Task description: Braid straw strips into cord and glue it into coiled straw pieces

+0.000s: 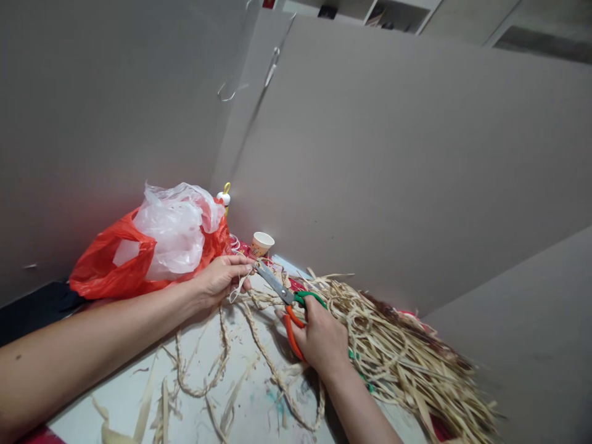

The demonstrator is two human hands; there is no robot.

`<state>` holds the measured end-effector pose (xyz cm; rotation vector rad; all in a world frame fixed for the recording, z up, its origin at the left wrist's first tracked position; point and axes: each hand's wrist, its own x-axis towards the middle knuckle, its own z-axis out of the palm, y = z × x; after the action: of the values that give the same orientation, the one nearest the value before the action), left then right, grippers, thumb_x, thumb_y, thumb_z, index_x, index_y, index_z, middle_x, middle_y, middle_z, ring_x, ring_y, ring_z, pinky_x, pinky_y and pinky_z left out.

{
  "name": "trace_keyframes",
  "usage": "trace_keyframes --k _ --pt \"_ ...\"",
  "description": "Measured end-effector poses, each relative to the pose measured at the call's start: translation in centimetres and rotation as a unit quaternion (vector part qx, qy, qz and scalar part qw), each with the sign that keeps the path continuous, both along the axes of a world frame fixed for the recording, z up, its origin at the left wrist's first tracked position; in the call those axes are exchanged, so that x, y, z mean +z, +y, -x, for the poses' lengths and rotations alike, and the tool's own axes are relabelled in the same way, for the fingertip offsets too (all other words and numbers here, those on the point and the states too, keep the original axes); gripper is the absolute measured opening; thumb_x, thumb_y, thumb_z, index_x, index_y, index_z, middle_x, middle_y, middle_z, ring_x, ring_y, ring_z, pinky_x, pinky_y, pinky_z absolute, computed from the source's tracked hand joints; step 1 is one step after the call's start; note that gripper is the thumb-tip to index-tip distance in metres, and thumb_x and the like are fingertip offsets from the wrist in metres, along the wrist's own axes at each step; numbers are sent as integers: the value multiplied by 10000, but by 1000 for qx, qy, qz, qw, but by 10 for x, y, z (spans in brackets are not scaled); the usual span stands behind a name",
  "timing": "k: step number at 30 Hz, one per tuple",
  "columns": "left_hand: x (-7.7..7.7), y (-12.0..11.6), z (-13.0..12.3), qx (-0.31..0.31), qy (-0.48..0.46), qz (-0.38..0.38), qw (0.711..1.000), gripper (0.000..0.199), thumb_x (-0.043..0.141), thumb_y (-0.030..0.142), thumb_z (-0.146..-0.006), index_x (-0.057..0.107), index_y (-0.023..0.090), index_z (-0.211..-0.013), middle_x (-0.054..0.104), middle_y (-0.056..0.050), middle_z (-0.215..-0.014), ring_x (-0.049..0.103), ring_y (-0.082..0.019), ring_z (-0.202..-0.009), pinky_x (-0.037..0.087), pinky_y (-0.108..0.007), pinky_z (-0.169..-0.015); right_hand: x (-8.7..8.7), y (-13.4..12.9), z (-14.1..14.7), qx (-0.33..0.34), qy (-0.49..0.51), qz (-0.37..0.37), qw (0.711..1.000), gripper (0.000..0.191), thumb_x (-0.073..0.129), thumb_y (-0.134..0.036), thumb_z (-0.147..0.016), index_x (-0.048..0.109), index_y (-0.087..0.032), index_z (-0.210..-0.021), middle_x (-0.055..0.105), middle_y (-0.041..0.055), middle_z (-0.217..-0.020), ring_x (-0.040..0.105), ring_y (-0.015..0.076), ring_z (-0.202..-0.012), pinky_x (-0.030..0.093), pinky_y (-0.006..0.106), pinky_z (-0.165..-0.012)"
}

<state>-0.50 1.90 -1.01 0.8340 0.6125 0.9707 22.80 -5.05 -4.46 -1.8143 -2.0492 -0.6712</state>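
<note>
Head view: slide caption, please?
Right hand holds green-and-orange-handled metal scissors; left hand pinches thin pale strand.

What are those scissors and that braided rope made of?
Scissors: blades look like grey metal, with a faint sheen; handles, probably smooth plastic, evenly bright green and orange.
Braided rope: perhaps dried plant fibre, matte, straw-coloured and frayed.

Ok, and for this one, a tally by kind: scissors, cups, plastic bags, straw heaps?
Scissors: 1, in the right hand
Cups: 1, a paper cup
Bags: 2 visible, a red bag and a white bag; layers inside can't be told
Straw heaps: 1 straw heap
Total: 5
</note>
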Motion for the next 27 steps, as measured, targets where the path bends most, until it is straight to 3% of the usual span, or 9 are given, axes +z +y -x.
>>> trace_keyframes --k 14,22,27 --pt "5 -3 1 5 9 33 999 166 555 37 -812 671 77 -923 608 -33 -472 540 -90 -386 400 -159 -399 0 0 -2 -1 -7 -23 1000 246 533 -464 -830 520 -221 -793 666 29 -744 638 202 -669 321 265 -520" --pt "4 -2 0 20 7 46 999 156 557 5 -802 666 83 -883 647 -34 -560 556 -76 -399 413 -155 -398 -3 0 -1 -5 -3 -26 1000 386 522 -586 -811 561 -219 -696 651 7 -582 610 177 -518 289 258 -501" --pt "1 -2 -2 32 3 44 999 136 579 6 -797 664 78 -876 629 -29 -538 552 -77 -394 413 -156 -395 -2 0 -1 -9 -15 -41 999 333 521 -534 -809 581 -223 -707 665 7 -579 614 174 -520 267 254 -493"
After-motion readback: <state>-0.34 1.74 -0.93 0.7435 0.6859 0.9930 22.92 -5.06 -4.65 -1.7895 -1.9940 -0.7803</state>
